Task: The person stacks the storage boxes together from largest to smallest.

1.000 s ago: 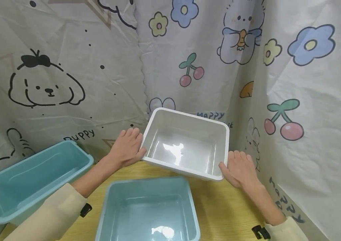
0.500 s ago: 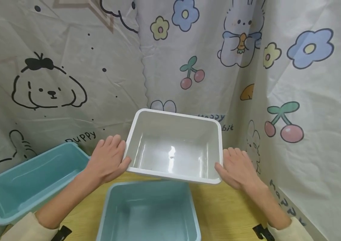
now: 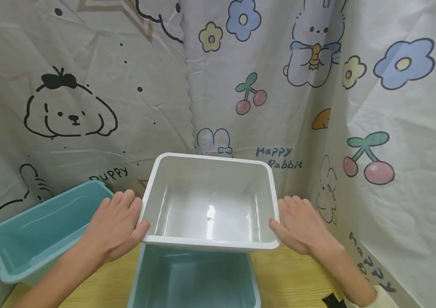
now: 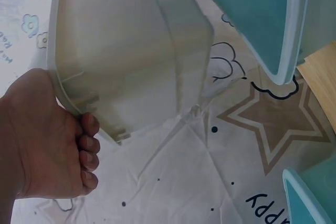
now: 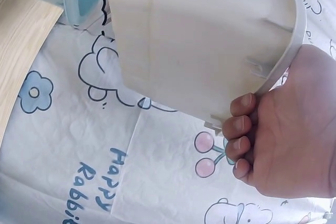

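Observation:
A white plastic storage bin (image 3: 210,201) is held up between both hands, its open top tilted toward the head camera and nothing inside it. My left hand (image 3: 115,226) grips the rim at its left end, fingers curled under the edge in the left wrist view. At the opposite end my right hand (image 3: 302,224) grips the rim the same way, thumb over the top and fingertips (image 5: 240,126) tucked beneath. Just in front of the white bin's lower edge stands a light blue bin (image 3: 194,282) on the table, its far rim hidden behind the white one.
Another blue bin (image 3: 48,226), longer and narrower, stands at the left, partly behind my left forearm. A yellow wooden table (image 3: 283,278) lies under the bins. Printed cloth curtains (image 3: 156,107) with puppies, rabbits and cherries hang close behind and on the right.
Both hands have carried the white bin left and downward, nearer to the person. It has levelled from its sideways slant and now overlaps the middle blue bin's far rim.

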Demonstrator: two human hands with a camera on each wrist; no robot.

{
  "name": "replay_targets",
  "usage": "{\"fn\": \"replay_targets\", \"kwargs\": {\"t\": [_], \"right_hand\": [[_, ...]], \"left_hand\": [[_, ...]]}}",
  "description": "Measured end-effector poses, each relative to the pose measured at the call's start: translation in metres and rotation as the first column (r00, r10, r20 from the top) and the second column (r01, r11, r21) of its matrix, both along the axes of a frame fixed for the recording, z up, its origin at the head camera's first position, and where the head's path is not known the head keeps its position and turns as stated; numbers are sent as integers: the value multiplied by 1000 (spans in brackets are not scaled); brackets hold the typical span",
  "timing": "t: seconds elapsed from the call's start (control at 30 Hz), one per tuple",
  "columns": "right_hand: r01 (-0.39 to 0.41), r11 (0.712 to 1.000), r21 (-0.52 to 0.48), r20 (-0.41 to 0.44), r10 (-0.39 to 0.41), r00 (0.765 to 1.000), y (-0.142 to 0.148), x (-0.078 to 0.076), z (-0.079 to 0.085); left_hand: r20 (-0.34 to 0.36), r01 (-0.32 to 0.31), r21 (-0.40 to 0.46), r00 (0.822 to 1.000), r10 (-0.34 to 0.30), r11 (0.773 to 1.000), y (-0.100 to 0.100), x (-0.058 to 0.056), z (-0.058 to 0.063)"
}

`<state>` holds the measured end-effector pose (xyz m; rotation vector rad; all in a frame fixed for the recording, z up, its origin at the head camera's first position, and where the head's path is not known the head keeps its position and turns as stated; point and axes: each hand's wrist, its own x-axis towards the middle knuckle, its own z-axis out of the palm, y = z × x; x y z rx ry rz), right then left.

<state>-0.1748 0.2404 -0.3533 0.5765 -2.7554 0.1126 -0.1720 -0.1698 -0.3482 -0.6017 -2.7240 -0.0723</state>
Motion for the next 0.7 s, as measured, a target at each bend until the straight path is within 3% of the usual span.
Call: {"fn": "replay_targets", "kwargs": {"t": [0.4,0.7], "right_hand": [[-85,995,-46,67,88,994,-9,20,1],[-101,993,-68,119,108,987,-13,31,-4]], "left_hand": [[52,-21,-33,998,22,999,-14,44,2],[24,-6,-33,1000,7,999,-20,60,-4]]}}
